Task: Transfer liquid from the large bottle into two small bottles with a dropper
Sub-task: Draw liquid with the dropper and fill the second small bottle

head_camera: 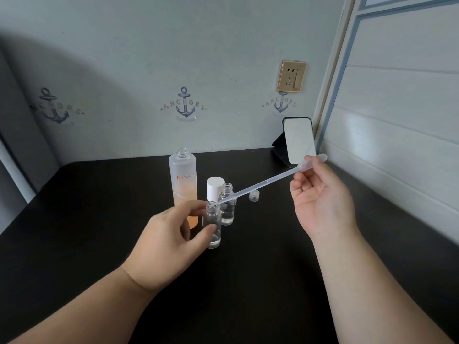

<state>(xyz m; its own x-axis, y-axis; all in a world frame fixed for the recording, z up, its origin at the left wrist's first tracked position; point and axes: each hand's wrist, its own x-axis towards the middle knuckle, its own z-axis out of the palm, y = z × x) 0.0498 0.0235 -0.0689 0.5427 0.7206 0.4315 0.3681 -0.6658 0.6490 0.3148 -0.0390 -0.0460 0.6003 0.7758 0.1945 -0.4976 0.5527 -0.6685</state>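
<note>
Dropper [268, 181]: light, soft plastic; right hand [320, 194] pinches bulb at far right, tip at near vial's mouth.
Near vial [213, 225]: small, clear, likely tippy; left hand [171, 242] grips its body.
Far vial [227, 207]: uncapped, just behind.
Bottle [183, 184]: open, far left.

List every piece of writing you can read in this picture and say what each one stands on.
"mpcare" on the large bottle; a first character before it is unclear.
"ANCHORS" on the middle anchor print on the wall.
"ANCHORS" on the right anchor print, below the wall socket.
Left anchor print: shadowed; only "CHORS" shows.
The small bottles bear no writing.
</note>
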